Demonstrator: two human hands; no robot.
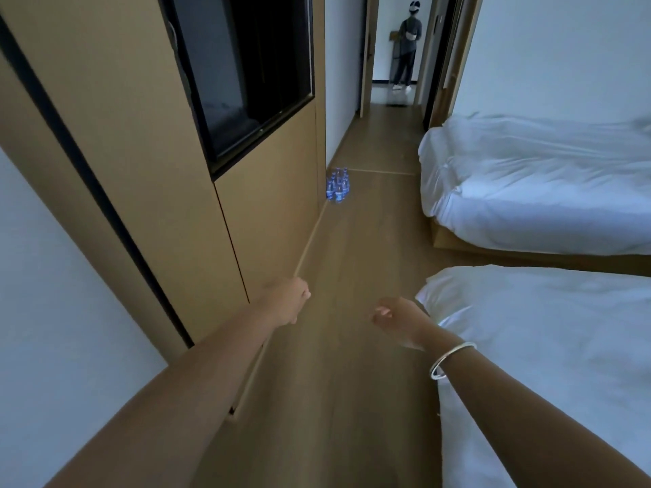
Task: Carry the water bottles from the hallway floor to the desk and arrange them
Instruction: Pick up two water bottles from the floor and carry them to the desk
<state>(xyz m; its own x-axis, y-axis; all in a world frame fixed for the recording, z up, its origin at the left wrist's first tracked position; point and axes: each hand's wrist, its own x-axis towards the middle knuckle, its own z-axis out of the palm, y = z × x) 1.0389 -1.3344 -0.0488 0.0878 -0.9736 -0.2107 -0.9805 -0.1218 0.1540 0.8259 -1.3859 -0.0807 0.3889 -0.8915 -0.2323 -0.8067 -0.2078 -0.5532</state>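
The cluster of small clear plastic water bottles with blue labels and blue caps (pixel 338 185) stands upright on the wood-grain plank floor (pixel 355 262), tucked against the foot of the tan panelled wall (pixel 267 213) on the left, well ahead of both hands and slightly left of the walking line; their long axes run vertical, caps up, and they are packed touching one another, too small here to count surely. Both arms reach forward with nothing in them: the left hand (pixel 288 300) has its fingers curled loosely inward, empty, and the right hand (pixel 394 320), wearing a smooth silver metal bangle (pixel 451 359) at the wrist, likewise hangs with fingers loosely bent and holding nothing, so each grip is slack and unclamped. The left hand lies on the bottles' side of the passage and looks the nearer of the two, though both are far off; the coming move is probably a walk forward and a stoop. The bottles look light, smooth and slightly slippery, likely to crumple if squeezed hard. To the right are two beds with rumpled white cotton duvets (pixel 549 177); a glossy black flat screen (pixel 246 72) sits set into the wall panel. A person in grey clothes (pixel 408 47) stands far down the hallway. No surface for the bottles is in view
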